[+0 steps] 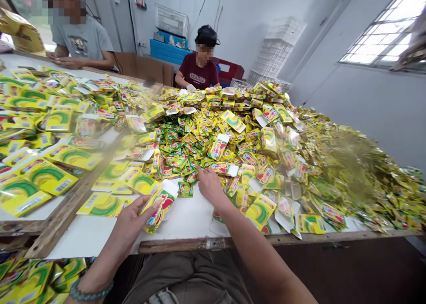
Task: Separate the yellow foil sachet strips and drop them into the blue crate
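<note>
- fingers of the left hand (pixel 131 222) pinch a small carton (pixel 161 206), thumb on its printed face; it is tilted, its white flap open at the far end, low over the near side of the table (pixel 186 224).
- fingers of the right hand (pixel 213 188) are bent at the near edge of a heap of green sachets (pixel 178 153); whether they grip one cannot be told. a loose sachet (pixel 185 189) lies on the table between the hands.
- far left, flat yellow boxes (pixel 53 175) lie piled; a co-worker in a grey shirt (pixel 83 40) sits behind them.
- a wooden strip (pixel 75 202) runs between those boxes and more yellow boxes (pixel 103 204) near the left hand.
- in the middle, the heap rises and hides the lower body of a co-worker in a dark red shirt (pixel 199 71).
- right of the right hand, open cartons (pixel 261 211) crowd the table, partly behind the forearm; beyond them spreads a broad mound of yellow sachets (pixel 333 140), blurred in part.
- white crates (pixel 273 55) stand stacked by the wall.
- the cartons are thin, flat and rectangular, with glossy print; the sachets look crinkled and shiny, the strip rough, the table top smooth and white, the crates latticed.
</note>
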Demonstrator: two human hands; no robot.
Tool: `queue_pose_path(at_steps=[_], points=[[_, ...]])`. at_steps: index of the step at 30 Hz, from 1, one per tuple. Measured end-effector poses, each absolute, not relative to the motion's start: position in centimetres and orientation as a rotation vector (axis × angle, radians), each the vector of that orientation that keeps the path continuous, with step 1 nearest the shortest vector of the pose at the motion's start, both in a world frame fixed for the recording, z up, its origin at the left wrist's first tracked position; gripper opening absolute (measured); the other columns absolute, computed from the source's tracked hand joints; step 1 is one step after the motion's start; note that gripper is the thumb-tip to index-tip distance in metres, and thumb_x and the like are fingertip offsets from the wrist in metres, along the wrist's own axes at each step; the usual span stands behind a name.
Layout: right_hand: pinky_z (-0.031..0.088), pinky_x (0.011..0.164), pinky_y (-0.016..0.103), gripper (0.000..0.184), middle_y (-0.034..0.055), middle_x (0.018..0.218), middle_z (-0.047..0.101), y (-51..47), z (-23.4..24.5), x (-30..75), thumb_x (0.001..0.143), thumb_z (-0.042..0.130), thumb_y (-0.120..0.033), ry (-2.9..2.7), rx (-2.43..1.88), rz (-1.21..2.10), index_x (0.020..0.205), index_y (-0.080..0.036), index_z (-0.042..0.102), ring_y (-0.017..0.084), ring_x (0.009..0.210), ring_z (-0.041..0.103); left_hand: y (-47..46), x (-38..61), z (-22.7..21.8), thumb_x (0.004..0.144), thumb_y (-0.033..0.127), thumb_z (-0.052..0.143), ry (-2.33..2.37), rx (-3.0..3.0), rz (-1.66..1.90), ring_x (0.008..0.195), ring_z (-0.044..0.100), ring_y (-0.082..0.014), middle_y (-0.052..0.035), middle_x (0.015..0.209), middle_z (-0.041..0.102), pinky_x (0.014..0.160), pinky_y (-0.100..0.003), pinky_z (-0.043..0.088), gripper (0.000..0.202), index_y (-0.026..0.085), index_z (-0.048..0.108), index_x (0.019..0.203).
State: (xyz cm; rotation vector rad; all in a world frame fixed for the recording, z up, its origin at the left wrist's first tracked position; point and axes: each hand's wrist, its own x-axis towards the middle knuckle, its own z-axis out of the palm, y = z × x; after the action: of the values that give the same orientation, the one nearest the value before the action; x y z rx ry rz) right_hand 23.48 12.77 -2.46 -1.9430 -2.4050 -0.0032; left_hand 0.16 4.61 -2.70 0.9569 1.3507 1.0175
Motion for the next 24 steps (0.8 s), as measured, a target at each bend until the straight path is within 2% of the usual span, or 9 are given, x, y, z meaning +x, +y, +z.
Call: queue_pose_path(at_steps=[3, 6, 10, 14, 19, 24], points=[[0.042, 0.087, 0.032, 0.049, 0.0118, 0.103, 0.069, 11.1, -1.9, 24.5, 0.081, 0.039, -0.002, -2.204, -1.950, 0.100, 0.124, -0.015, 0.057, 0.023, 0.100, 0.057, 4.2, 0.5, -2.4, 0.058, 0.048, 0.082, 1.264, 0.834, 0.969, 0.087, 0.069, -0.0232, -0.0066, 0.104, 0.074, 0.072, -0.029, 0.055, 0.056, 0.018, 0.067, 0.102], [0.045, 0.086, 0.032, 0.040, 0.0079, 0.108, 0.068, 9.7, -2.0, 25.3, 0.084, 0.049, -0.015, -1.819, -1.828, 0.381, 0.122, -0.020, 0.059, 0.021, 0.097, 0.060, 4.1, 1.2, -2.0, 0.060, 0.046, 0.081, 1.221, 0.775, 0.890, 0.076, 0.070, -0.0207, -0.0065, 0.097, 0.076, 0.067, -0.028, 0.054, 0.059, 0.017, 0.063, 0.108], [0.049, 0.074, 0.031, 0.031, 0.0037, 0.084, 0.069, 8.7, -3.4, 24.9, 0.074, 0.065, -0.033, -1.352, -1.532, 0.950, 0.101, -0.018, 0.064, 0.019, 0.078, 0.062, 3.9, 1.3, -1.9, 0.061, 0.050, 0.079, 1.258, 0.817, 0.842, 0.067, 0.069, -0.0195, -0.0052, 0.086, 0.077, 0.060, -0.026, 0.051, 0.060, 0.015, 0.063, 0.107], [0.046, 0.060, 0.026, 0.037, -0.0050, 0.060, 0.060, 8.0, -3.7, 23.9, 0.060, 0.078, -0.034, -0.979, -1.352, 1.305, 0.087, -0.020, 0.056, 0.013, 0.057, 0.057, 3.5, 0.6, -2.0, 0.060, 0.052, 0.079, 1.300, 0.864, 0.862, 0.072, 0.070, -0.0216, -0.0067, 0.089, 0.077, 0.065, -0.028, 0.052, 0.061, 0.014, 0.063, 0.106], [0.048, 0.061, 0.026, 0.041, -0.0036, 0.067, 0.064, 7.1, -2.1, 22.3, 0.059, 0.081, -0.032, -0.792, -1.118, 1.425, 0.083, -0.022, 0.050, 0.013, 0.060, 0.060, 3.1, 0.6, -1.9, 0.061, 0.049, 0.080, 1.185, 0.816, 0.810, 0.078, 0.070, -0.0223, -0.0076, 0.094, 0.076, 0.068, -0.028, 0.052, 0.060, 0.014, 0.064, 0.107], [0.048, 0.066, 0.025, 0.036, -0.0043, 0.073, 0.064, 6.0, -2.0, 20.2, 0.065, 0.078, -0.030, -0.755, -1.037, 1.294, 0.083, -0.023, 0.049, 0.012, 0.066, 0.060, 3.0, 1.5, -2.3, 0.063, 0.047, 0.080, 1.139, 0.784, 0.873, 0.085, 0.070, -0.0231, -0.0074, 0.100, 0.075, 0.072, -0.030, 0.053, 0.059, 0.016, 0.062, 0.109]])
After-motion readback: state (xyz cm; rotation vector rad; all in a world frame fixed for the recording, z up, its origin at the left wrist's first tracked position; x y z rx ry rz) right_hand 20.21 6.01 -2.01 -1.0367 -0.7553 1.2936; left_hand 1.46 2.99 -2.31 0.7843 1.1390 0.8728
